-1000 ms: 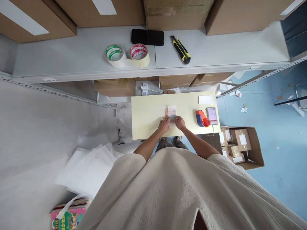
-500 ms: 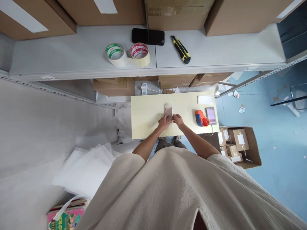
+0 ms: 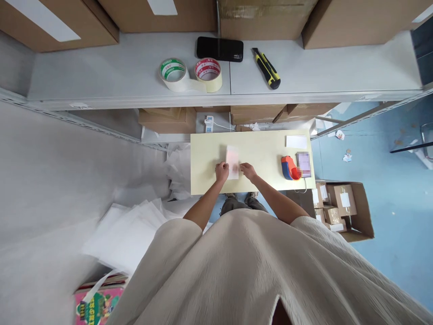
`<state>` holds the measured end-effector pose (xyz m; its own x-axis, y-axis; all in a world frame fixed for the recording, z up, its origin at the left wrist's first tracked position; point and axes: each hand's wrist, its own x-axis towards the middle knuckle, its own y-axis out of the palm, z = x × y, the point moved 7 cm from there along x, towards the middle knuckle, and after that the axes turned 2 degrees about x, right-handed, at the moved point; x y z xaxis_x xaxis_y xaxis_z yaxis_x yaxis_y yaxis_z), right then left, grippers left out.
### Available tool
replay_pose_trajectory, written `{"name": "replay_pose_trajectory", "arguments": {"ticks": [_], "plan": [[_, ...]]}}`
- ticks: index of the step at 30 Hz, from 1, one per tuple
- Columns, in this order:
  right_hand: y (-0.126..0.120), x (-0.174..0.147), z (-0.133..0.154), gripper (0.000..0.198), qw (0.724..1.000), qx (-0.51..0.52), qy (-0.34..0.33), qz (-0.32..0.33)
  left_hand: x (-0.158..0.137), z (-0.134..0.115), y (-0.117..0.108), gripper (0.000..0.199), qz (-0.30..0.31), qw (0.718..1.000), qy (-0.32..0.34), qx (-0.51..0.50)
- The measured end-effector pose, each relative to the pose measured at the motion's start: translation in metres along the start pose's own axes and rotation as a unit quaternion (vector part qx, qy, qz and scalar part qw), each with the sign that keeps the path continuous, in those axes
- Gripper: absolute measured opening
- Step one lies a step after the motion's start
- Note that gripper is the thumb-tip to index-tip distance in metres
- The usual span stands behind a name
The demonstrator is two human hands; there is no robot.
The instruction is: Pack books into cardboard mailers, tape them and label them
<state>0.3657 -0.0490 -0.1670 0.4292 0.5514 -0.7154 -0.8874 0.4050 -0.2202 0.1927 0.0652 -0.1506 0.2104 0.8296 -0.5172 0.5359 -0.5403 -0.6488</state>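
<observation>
- Since the earlier frame, the pale packet (image 3: 232, 159) has moved leftward on the worktop (image 3: 264, 155), both my hands have gone that way also, and more of its length is uncovered.
- My left hand (image 3: 222, 172) is at the packet's left edge, fingers bent inward; whether they truly grip, I cannot tell.
- My right hand (image 3: 248, 171) has its fingers gathered beside the right edge; touching or just apart, I cannot tell.
- The packet lies between my hands. I judge the step in hand to be folding or smoothing its thin covering.
- The next move, I think, calls for keeping both edges even.
- What is inside shows only as a faint pink tint.
- Farther right, beside the red and blue tape dispenser (image 3: 290, 169), the purple item (image 3: 304, 163) is made unreadable by mosaic.
- Behind the worktop, on the grey shelf (image 3: 111, 76), the cardboard boxes (image 3: 267, 25) are cut off at the top.
</observation>
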Motion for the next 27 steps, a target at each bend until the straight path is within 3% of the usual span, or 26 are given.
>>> {"name": "replay_pose_trajectory", "arguments": {"ticks": [5, 10, 14, 20, 24, 27], "plan": [[-0.010, 0.006, -0.014, 0.037, 0.999, -0.039, 0.000, -0.024, 0.012, 0.006, 0.015, 0.029, 0.056, 0.998, -0.020, 0.001], [-0.026, 0.007, -0.016, 0.034, 0.997, -0.062, -0.024, -0.042, 0.012, 0.004, 0.032, 0.027, 0.046, 0.996, -0.052, -0.058], [-0.042, 0.005, -0.016, 0.035, 0.993, -0.098, -0.018, -0.057, 0.007, 0.002, 0.040, 0.034, 0.065, 0.996, -0.024, -0.058], [-0.046, 0.004, -0.013, 0.039, 0.991, -0.124, -0.010, -0.049, 0.005, 0.014, 0.022, 0.052, -0.015, 0.999, -0.032, -0.041], [-0.044, 0.005, -0.012, 0.042, 0.991, -0.123, -0.008, -0.044, 0.012, 0.015, 0.028, 0.061, 0.032, 0.995, -0.069, -0.057], [-0.044, 0.006, -0.014, 0.043, 0.992, -0.117, -0.003, -0.043, 0.016, 0.012, 0.034, 0.051, 0.066, 0.994, -0.074, -0.041]]}}
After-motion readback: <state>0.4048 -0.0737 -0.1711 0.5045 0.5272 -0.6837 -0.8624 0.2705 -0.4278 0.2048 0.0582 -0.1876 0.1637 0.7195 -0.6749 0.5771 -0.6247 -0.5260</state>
